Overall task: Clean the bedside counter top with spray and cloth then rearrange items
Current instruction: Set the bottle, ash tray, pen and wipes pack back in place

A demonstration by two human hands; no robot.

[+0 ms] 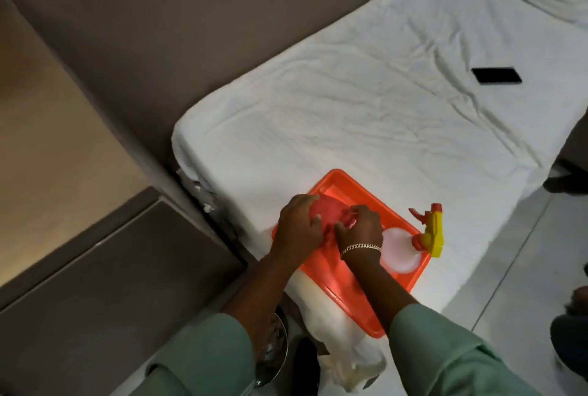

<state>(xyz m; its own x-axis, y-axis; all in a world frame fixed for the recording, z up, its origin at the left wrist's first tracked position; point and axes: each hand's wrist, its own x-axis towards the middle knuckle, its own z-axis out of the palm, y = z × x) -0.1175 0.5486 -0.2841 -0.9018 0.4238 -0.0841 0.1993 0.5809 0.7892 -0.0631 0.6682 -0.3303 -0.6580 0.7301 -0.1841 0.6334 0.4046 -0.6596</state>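
White sheets cover the narrow bed (366,102), and an orange tray (350,284) sits at its near end, partly over the edge. Inside the tray lies a red cloth (327,207), bunched toward the far-left corner. Both hands press on it: the left hand (299,227) lies flat over its left side with fingers spread, while the right hand (361,227), a chain bracelet (361,248) at its wrist, pinches the cloth's right part between fingertips. A spray bottle (413,246) stands in the tray's right corner, its white body seen from above, and its yellow-and-red trigger head (429,230) juts out past the rim to the right. Farther up the bed a black phone (496,75) lies flat, well apart from the tray. To the left stands a grey-brown tabletop (105,268).
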